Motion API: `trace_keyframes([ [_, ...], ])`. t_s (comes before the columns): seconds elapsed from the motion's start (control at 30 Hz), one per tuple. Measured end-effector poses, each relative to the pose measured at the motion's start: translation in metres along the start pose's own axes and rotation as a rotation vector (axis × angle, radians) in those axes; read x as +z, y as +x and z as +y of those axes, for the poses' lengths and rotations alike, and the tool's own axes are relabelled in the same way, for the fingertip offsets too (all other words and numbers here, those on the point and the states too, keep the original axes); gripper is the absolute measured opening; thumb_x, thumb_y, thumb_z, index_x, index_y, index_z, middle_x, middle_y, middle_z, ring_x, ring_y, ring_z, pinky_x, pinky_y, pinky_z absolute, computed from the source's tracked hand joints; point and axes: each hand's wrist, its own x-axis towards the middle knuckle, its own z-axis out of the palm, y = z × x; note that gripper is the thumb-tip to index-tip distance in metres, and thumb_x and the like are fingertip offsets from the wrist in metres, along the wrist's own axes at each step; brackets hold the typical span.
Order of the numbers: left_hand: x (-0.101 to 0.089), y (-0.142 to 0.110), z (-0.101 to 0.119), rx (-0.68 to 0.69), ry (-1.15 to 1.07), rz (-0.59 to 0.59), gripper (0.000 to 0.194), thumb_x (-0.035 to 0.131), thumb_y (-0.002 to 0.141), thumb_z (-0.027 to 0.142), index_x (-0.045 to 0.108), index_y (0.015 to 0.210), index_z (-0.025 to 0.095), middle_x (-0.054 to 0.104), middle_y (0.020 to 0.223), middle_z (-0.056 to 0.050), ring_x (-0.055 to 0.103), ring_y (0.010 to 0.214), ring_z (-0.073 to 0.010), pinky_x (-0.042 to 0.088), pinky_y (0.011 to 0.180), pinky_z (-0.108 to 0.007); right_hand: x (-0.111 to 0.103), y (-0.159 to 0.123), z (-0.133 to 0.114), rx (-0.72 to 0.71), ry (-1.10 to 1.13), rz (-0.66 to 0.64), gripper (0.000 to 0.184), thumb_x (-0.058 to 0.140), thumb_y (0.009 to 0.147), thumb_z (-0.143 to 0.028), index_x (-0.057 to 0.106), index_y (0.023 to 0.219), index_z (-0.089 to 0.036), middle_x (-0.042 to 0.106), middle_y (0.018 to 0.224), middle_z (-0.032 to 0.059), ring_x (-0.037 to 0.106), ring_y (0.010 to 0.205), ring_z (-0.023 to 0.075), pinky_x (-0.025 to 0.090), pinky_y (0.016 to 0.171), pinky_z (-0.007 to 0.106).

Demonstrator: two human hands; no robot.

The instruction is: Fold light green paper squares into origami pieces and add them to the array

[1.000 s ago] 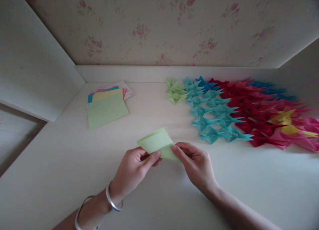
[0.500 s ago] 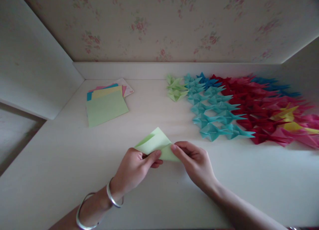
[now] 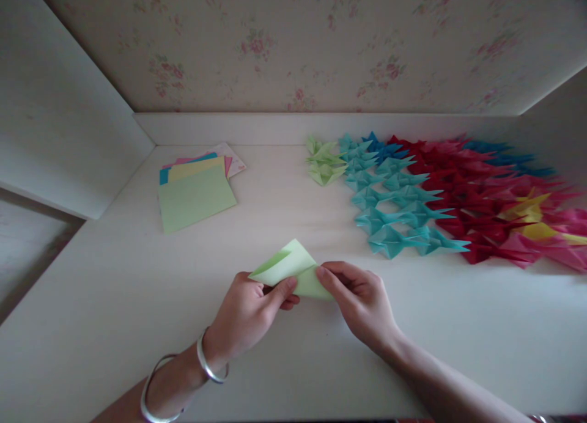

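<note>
A partly folded light green paper [image 3: 293, 268] is held just above the white tabletop [image 3: 114, 301] at the centre. My left hand [image 3: 247, 313], with silver bangles on the wrist, pinches its left side between thumb and fingers. My right hand [image 3: 360, 301] pinches its right side, fingers curled. The paper's upper flap stands raised and pointed, with the fold slightly gaping on the left.
A stack of flat coloured sheets [image 3: 195, 194], green on top, lies at the back left. Several folded paper figures [image 3: 435, 197] in green, teal, blue, red, pink and yellow spread across the back right. Flowered wallpaper [image 3: 298, 44] rises behind; a white side panel [image 3: 59, 129] stands left.
The green paper's upper flap has been folded from a broad flat shape into a narrower pointed one. Both hands stay on the paper in nearly the same place.
</note>
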Motion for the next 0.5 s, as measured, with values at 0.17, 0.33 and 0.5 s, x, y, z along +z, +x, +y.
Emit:
trace_keyframes([
  [0.17,-0.0015,0.002,-0.0052,0.009,0.006,-0.055,0.035,0.065,0.088,0.045,0.078,0.084,0.012,0.08,0.079,-0.011,0.077,0.073,-0.0235,0.062,0.068,-0.027,-0.0003,0.0002,0.0002,-0.014,-0.025,-0.002,0.031,0.062,0.089,-0.043,0.073,0.076,-0.017,0.066,0.064,0.0026,0.055,0.057,0.0154,0.04,0.05,0.024],
  [0.33,0.0014,0.0025,-0.0059,-0.031,-0.066,-0.118,0.035,0.064,0.088,0.045,0.076,0.084,0.013,0.078,0.073,-0.008,0.075,0.064,-0.0193,0.061,0.061,-0.024,-0.0018,0.0,0.0015,-0.02,-0.022,-0.031,0.032,0.061,0.09,-0.042,0.072,0.075,-0.016,0.063,0.064,0.002,0.053,0.057,0.0145,0.039,0.051,0.024],
  [0.5,0.0017,-0.0013,-0.0008,-0.002,0.01,-0.107,0.038,0.061,0.089,0.044,0.073,0.072,0.013,0.074,0.063,-0.007,0.07,0.055,-0.0169,0.058,0.055,-0.022,-0.0005,-0.0007,0.0032,-0.03,-0.019,-0.056,0.032,0.059,0.092,-0.041,0.072,0.075,-0.017,0.062,0.066,0.0019,0.053,0.059,0.0145,0.04,0.053,0.024],
])
